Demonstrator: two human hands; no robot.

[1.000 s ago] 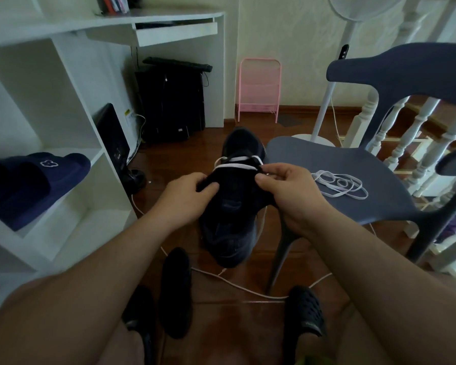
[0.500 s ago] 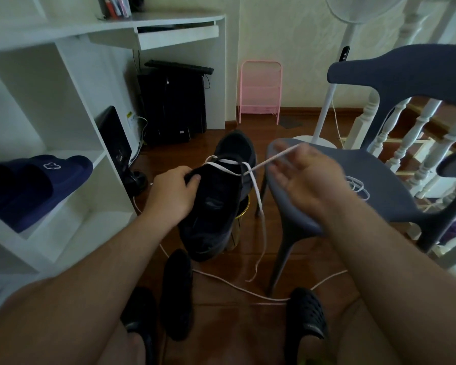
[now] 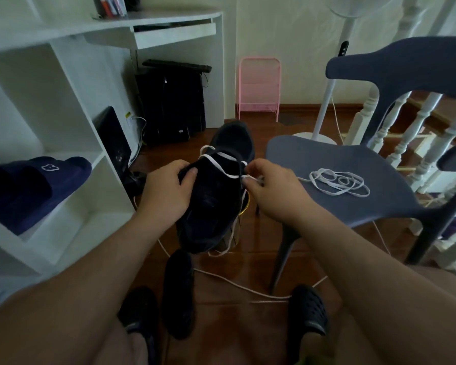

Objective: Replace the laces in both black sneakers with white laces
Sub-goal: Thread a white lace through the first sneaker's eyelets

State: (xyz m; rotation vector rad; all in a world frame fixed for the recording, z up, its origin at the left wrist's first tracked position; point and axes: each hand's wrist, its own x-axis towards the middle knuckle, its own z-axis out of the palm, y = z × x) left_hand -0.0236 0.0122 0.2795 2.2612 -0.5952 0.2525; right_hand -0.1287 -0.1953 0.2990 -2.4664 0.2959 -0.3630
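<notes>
- Black fabric sneaker (image 3: 211,206) held mid-air at frame centre, toe toward 12 o'clock, above the wooden floor.
- White flat lace (image 3: 221,164) crosses its upper eyelets.
- Left hand (image 3: 166,191) grips the sneaker's 9 o'clock side, thumb on the tongue.
- Right hand (image 3: 271,191): fingers (image 3: 250,168) pinch the lace at the 3 o'clock edge.
- Second black sneaker (image 3: 179,293) on the floor at 6 o'clock.
- Spare coiled white lace (image 3: 340,183) on the grey-blue plastic chair (image 3: 379,206) seat, 3 o'clock.
</notes>
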